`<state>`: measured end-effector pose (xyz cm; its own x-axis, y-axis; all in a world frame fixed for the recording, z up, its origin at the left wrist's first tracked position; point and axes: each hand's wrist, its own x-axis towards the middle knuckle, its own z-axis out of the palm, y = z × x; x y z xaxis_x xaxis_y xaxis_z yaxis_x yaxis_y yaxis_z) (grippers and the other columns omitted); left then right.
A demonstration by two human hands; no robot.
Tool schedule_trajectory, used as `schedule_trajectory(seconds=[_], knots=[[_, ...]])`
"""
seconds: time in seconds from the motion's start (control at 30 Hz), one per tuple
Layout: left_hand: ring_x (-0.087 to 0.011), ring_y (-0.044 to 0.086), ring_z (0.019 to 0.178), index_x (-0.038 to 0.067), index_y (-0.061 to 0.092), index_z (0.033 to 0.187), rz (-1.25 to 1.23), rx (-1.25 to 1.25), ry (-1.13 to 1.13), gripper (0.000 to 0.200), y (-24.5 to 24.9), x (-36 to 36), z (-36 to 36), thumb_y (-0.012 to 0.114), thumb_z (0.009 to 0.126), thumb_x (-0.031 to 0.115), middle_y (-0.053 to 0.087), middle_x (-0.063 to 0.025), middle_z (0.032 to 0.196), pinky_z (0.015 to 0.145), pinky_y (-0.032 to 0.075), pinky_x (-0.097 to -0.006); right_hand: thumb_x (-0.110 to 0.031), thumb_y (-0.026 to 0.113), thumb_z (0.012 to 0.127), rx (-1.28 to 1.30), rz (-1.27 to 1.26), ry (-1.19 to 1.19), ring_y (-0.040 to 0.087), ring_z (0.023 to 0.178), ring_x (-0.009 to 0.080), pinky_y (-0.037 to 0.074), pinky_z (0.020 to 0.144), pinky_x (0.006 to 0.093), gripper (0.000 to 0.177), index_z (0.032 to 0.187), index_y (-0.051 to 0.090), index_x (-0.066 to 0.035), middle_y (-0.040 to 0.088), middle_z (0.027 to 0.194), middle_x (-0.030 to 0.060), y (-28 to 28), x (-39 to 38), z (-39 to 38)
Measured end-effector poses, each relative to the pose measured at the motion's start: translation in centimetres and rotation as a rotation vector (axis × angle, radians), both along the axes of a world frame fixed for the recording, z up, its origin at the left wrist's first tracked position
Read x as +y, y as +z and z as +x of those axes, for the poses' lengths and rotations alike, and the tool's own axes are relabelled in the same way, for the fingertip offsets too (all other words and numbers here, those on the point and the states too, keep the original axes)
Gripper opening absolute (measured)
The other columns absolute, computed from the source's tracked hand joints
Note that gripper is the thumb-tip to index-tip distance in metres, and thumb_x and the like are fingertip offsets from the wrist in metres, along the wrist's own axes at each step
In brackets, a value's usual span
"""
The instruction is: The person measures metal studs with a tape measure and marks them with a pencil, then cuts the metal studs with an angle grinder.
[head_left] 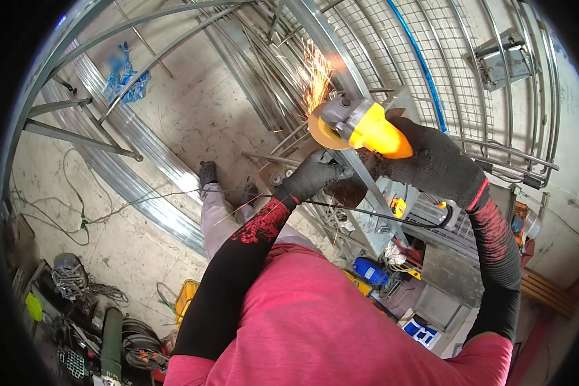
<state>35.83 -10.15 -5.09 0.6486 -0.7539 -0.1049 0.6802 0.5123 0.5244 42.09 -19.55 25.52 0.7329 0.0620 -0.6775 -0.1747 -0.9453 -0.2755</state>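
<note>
My gloved right hand [424, 157] is closed around the body of a yellow angle grinder [376, 132]. The grinder's disc [321, 130] touches or nearly touches a long grey metal bar [367, 180], and a spray of orange sparks [316, 74] flies away from me. My left hand [314, 174], in a dark glove, is closed on the same bar just nearer to me than the disc; its fingertips are partly hidden. A black cord [373, 214] runs below both hands. The exact contact point is hidden behind the disc and grinder head.
Long metal profiles [141, 186] and a tubular frame [83, 132] lie to the left. Thin tubes and a wire mesh rack [457, 71] stand ahead. A cable [141, 198] crosses the floor. Tools and a blue object [371, 271] sit at the lower right; coils and machines at the lower left.
</note>
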Motion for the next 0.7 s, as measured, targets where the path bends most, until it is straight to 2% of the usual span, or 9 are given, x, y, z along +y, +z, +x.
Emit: schedule_trajectory(seconds=[0.1,0.17,0.23,0.3,0.4,0.53,0.63,0.7], knots=[[-0.0088,0.064,0.101,0.001,0.062,0.129,0.099,-0.088,-0.053,0.039,-0.1,0.0,0.3,0.075,0.094,0.010,0.069,-0.0023,0.112,0.091,0.054,-0.0283,-0.023,0.081,0.088,0.069,-0.059,-0.032,0.072,0.105,0.0263,0.055,0.094,0.0396,0.059,0.139,0.057,-0.004,0.073,0.116,0.0150,1.6,-0.2,-0.6],[-0.0084,0.064,0.100,0.001,0.062,0.129,0.068,-0.073,-0.040,0.039,-0.1,0.1,0.2,0.075,0.094,0.010,0.069,-0.0019,0.111,0.091,0.054,-0.0283,-0.036,0.079,0.088,-0.046,-0.178,0.145,0.074,0.101,0.0352,0.058,0.088,0.0433,0.063,0.137,0.057,-0.004,0.075,0.109,0.0183,2.2,-0.5,-1.1],[-0.0080,0.063,0.099,0.001,0.061,0.129,0.036,-0.059,-0.030,0.038,-0.1,-0.1,0.1,0.075,0.094,0.010,0.069,-0.0016,0.110,0.090,0.053,-0.0283,-0.039,0.080,0.088,-0.040,-0.233,0.177,0.074,0.102,0.0355,0.058,0.088,0.0431,0.067,0.139,0.055,-0.003,0.075,0.111,0.0183,2.0,-1.1,-1.3],[-0.0076,0.063,0.099,0.001,0.061,0.130,0.028,-0.071,0.010,0.039,-0.2,-0.1,0.0,0.075,0.094,0.010,0.069,-0.0014,0.111,0.090,0.054,-0.0281,-0.022,0.082,0.086,-0.062,-0.048,0.040,0.071,0.109,0.0309,0.054,0.097,0.0402,0.062,0.140,0.056,-0.003,0.073,0.118,0.0166,1.8,-1.4,-1.5],[-0.0083,0.063,0.101,0.002,0.061,0.132,0.043,-0.089,-0.048,0.042,-0.4,0.0,0.2,0.076,0.094,0.010,0.068,-0.0015,0.115,0.092,0.053,-0.0282,-0.023,0.081,0.088,-0.067,-0.012,0.128,0.072,0.109,0.0307,0.054,0.097,0.0402,0.064,0.142,0.055,-0.003,0.073,0.118,0.0169,0.8,-1.6,-1.0],[-0.0093,0.064,0.103,0.002,0.060,0.134,-0.039,-0.026,0.005,0.044,-0.4,-0.1,-0.1,0.076,0.094,0.010,0.068,-0.0019,0.117,0.093,0.053,-0.0285,-0.024,0.081,0.087,-0.015,-0.049,0.095,0.073,0.108,0.0307,0.055,0.096,0.0404,0.066,0.143,0.053,-0.002,0.074,0.116,0.0170,0.4,0.0,0.1],[-0.0125,0.064,0.110,0.002,0.057,0.139,0.007,-0.031,-0.048,0.051,-0.3,0.1,0.0,0.077,0.092,0.007,0.067,-0.0037,0.124,0.100,0.052,-0.0302,-0.025,0.081,0.087,-0.007,-0.039,0.127,0.073,0.109,0.0309,0.055,0.096,0.0405,0.069,0.145,0.052,-0.003,0.074,0.117,0.0169,0.2,0.0,0.4],[-0.0131,0.065,0.110,0.002,0.056,0.140,-0.010,-0.037,-0.032,0.051,-0.3,0.1,0.0,0.076,0.093,0.006,0.067,-0.0044,0.125,0.100,0.053,-0.0311,-0.037,0.078,0.089,-0.064,-0.032,0.160,0.074,0.100,0.0330,0.058,0.089,0.0409,0.060,0.138,0.059,-0.007,0.075,0.106,0.0169,-0.3,-0.2,0.3]])
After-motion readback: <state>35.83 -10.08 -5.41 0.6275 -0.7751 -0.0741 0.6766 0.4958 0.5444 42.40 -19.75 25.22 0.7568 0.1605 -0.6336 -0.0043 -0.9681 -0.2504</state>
